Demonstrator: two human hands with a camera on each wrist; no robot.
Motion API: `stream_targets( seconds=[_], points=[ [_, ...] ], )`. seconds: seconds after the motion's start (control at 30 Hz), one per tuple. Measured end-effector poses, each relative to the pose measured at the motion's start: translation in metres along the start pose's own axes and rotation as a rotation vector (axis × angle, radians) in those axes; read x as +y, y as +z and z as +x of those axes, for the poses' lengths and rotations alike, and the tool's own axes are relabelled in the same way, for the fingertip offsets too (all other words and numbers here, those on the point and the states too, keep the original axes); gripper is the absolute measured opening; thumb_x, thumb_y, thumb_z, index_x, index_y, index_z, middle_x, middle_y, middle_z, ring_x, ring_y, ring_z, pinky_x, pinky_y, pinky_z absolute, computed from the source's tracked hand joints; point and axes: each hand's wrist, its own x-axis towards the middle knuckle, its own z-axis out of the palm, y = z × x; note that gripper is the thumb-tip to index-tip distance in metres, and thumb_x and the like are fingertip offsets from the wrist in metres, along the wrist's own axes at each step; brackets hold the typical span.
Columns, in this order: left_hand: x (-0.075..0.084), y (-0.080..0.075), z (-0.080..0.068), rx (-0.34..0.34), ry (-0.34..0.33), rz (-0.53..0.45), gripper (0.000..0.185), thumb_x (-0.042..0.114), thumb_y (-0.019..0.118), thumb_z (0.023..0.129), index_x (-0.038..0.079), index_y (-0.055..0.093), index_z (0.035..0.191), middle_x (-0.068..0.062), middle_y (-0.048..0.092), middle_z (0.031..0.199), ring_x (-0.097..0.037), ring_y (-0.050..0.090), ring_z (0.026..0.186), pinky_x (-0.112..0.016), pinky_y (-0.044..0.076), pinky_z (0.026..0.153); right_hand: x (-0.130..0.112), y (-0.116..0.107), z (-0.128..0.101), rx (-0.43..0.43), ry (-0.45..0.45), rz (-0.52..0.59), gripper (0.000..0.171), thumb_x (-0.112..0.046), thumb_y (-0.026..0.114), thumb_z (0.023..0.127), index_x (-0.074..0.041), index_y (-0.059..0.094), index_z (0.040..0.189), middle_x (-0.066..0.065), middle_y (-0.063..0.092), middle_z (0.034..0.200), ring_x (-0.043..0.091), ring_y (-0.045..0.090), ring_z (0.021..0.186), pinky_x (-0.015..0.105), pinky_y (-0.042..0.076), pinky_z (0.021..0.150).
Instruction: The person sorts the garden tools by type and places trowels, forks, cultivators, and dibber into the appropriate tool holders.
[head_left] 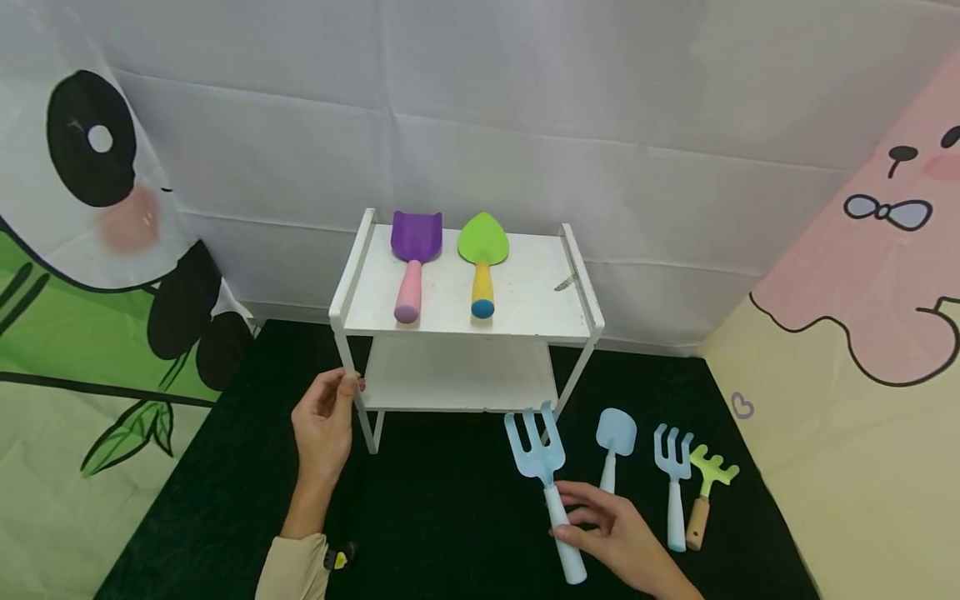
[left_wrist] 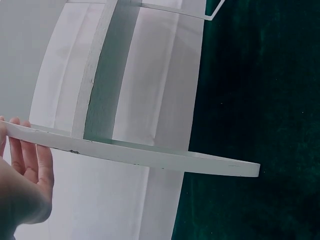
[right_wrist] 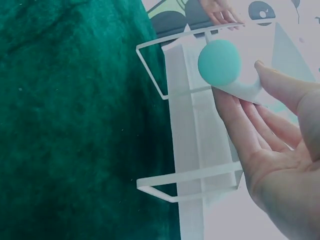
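My right hand (head_left: 611, 533) pinches the pale blue handle of a toy garden fork (head_left: 542, 462) between thumb and fingers, its tines pointing up toward the shelf. The right wrist view shows the round turquoise handle end (right_wrist: 219, 62) close to the camera. With my left hand (head_left: 324, 425) I hold the front left leg of a small white two-tier shelf (head_left: 532, 300); in the left wrist view, fingers (left_wrist: 44, 167) reach behind that leg (left_wrist: 135, 156). On the top tier lie a purple shovel with a pink handle (head_left: 416, 242) and a green trowel with a yellow handle (head_left: 483, 242).
On the dark green cloth (head_left: 442, 517) at the right lie a light blue spade (head_left: 617, 433), another light blue fork (head_left: 675, 475) and a green rake with a wooden-coloured handle (head_left: 705, 492). The shelf's lower tier (head_left: 461, 375) sits beneath the top. Printed fabric walls (head_left: 847, 292) surround the area.
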Motion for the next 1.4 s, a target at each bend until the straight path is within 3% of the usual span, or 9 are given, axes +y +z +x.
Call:
stream_targets(
  seconds=[0.23,0.5,0.8,1.4],
  points=[
    [-0.001,0.000,0.000,0.005,-0.027,0.005,0.024,0.014,0.058,0.106,-0.008,0.065,0.112,-0.005,0.070,0.100,-0.012,0.068,0.096,-0.018,0.051,0.095,-0.008,0.002,0.015,-0.019,-0.058,-0.009,0.052,-0.005,0.065,0.100,0.010,0.045,0.145,0.033,0.053,0.135,0.021,0.070,0.107,0.033,0.056,0.095],
    [0.000,0.000,0.000,0.005,-0.014,-0.023,0.020,0.011,0.058,0.106,-0.007,0.066,0.112,-0.009,0.071,0.101,-0.011,0.069,0.095,-0.018,0.052,0.095,-0.021,0.003,0.032,-0.048,-0.098,0.018,0.052,-0.004,0.061,0.102,0.013,0.041,0.146,0.035,0.052,0.136,0.022,0.071,0.107,0.031,0.055,0.097],
    [0.000,0.000,0.000,0.006,-0.018,-0.012,0.022,0.012,0.058,0.106,-0.008,0.065,0.112,-0.001,0.070,0.100,-0.011,0.068,0.095,-0.018,0.051,0.095,-0.033,0.002,0.051,-0.013,-0.113,-0.012,0.052,-0.005,0.063,0.102,0.012,0.043,0.146,0.032,0.054,0.135,0.022,0.072,0.106,0.029,0.054,0.098],
    [-0.002,0.000,0.000,0.010,-0.015,-0.003,0.022,0.013,0.058,0.106,-0.008,0.065,0.111,-0.019,0.070,0.102,-0.012,0.068,0.095,-0.018,0.052,0.094,-0.050,0.012,0.093,-0.014,-0.119,0.013,0.050,-0.010,0.066,0.101,0.007,0.049,0.145,0.027,0.060,0.133,0.025,0.073,0.106,0.032,0.055,0.099]
  ],
)
